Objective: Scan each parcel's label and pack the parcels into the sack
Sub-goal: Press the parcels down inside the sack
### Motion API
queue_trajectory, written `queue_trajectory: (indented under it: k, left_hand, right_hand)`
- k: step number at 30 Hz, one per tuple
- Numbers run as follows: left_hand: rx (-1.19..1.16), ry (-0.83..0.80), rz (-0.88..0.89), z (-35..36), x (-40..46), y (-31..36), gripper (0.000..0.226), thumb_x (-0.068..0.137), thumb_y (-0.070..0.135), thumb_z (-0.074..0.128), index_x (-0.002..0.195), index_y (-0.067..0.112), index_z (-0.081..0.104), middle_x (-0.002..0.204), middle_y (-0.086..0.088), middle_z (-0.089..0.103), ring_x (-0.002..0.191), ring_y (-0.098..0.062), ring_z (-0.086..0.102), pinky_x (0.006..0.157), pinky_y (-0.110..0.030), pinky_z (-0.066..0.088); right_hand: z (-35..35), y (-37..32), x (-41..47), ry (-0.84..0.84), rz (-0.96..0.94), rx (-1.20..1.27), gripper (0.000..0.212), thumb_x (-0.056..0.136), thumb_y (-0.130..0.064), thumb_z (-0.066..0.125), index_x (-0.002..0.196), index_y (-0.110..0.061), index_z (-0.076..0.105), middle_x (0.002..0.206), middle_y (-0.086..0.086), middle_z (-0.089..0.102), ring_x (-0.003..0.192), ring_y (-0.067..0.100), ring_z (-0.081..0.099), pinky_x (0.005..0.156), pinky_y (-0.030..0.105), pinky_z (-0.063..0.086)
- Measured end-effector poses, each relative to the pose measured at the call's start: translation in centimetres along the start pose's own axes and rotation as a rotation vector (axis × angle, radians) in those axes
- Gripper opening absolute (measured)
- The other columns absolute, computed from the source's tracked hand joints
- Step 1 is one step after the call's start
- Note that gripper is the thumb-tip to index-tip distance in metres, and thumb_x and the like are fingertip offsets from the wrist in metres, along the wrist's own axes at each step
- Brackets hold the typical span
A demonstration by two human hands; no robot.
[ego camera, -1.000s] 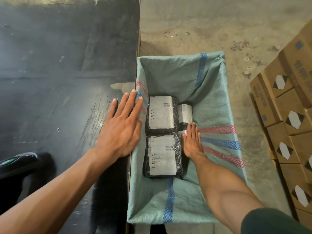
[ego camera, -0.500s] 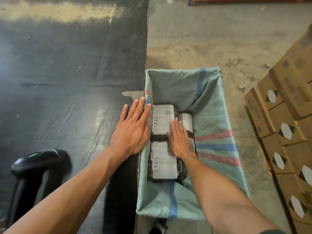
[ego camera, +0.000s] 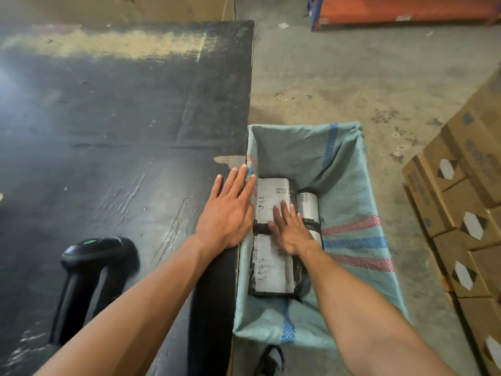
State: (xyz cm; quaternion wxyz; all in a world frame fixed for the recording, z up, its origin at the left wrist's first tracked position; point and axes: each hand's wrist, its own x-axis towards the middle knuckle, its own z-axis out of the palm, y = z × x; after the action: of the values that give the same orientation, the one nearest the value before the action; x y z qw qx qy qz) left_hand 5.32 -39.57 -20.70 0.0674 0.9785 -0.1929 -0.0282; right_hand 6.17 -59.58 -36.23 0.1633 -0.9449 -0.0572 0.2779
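A green woven sack (ego camera: pixel 349 185) with blue and red stripes stands open beside the black table (ego camera: pixel 122 126). Inside lie black-wrapped parcels with white labels: a far parcel (ego camera: pixel 271 194), a near parcel (ego camera: pixel 271 270) and a narrow third parcel (ego camera: pixel 307 204) to their right. My right hand (ego camera: pixel 290 229) lies flat, fingers together, across the seam between the far and near parcels. My left hand (ego camera: pixel 227 213) rests flat on the table edge, its fingertips touching the sack's rim. Neither hand grips anything. A black barcode scanner (ego camera: pixel 89 264) sits in its stand on the table at my lower left.
Stacked brown cartons (ego camera: pixel 466 213) line the concrete floor to the right of the sack. An orange rack base (ego camera: pixel 401 8) runs along the far floor. A dark object (ego camera: pixel 271 359) shows below the sack's near edge.
My right hand slid from the sack's right side leftward onto the tops of the two large parcels. The view tilted up, showing more table and floor. The left hand stayed put.
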Motion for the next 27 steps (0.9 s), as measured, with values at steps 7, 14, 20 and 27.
queue_trajectory:
  k: [7, 14, 20, 27]
  left_hand:
    - [0.013, -0.005, 0.023, 0.6, 0.2, -0.4, 0.062, 0.106, 0.036, 0.021, 0.163, 0.015, 0.006, 0.170, -0.006, -0.004, 0.157, -0.024, -0.005, 0.127, -0.047, -0.003]
    - [-0.193, -0.168, 0.017, -2.3, -0.2, -0.4, 0.071, 0.107, 0.047, 0.030, 0.161, 0.007, 0.010, 0.170, -0.012, 0.004, 0.156, -0.028, 0.001, 0.126, -0.048, -0.002]
    - [-0.225, -0.033, 0.056, -9.0, -3.9, -4.6, 0.053, 0.098, 0.045, 0.051, 0.132, 0.005, 0.056, 0.132, -0.016, 0.060, 0.124, -0.035, 0.053, 0.102, -0.042, 0.045]
    - [-0.105, 0.138, -0.008, -14.6, -10.8, -12.9, 0.047, 0.099, 0.047, 0.050, 0.111, 0.003, 0.061, 0.117, -0.016, 0.064, 0.114, -0.035, 0.056, 0.096, -0.044, 0.045]
  right_hand:
    - [-2.7, -1.6, -4.5, -0.001, 0.048, -0.014, 0.069, 0.112, -0.053, 0.010, 0.168, -0.016, -0.006, 0.175, 0.007, -0.015, 0.162, 0.022, -0.015, 0.129, 0.042, -0.009]
    - [-5.7, -4.2, -12.0, 0.116, 0.125, 0.017, 0.060, 0.112, -0.052, 0.027, 0.157, -0.014, 0.039, 0.161, 0.021, 0.041, 0.148, 0.034, 0.040, 0.120, 0.048, 0.034]
    - [-8.8, -8.4, -17.8, 0.232, 0.197, -0.039, 0.056, 0.111, -0.053, 0.033, 0.146, -0.013, 0.051, 0.146, 0.015, 0.056, 0.133, 0.033, 0.054, 0.107, 0.046, 0.044]
    - [-11.7, -17.7, -21.0, 0.395, 0.158, -0.074, 0.053, 0.106, -0.060, 0.033, 0.134, -0.021, 0.055, 0.133, 0.007, 0.059, 0.120, 0.028, 0.059, 0.098, 0.044, 0.047]
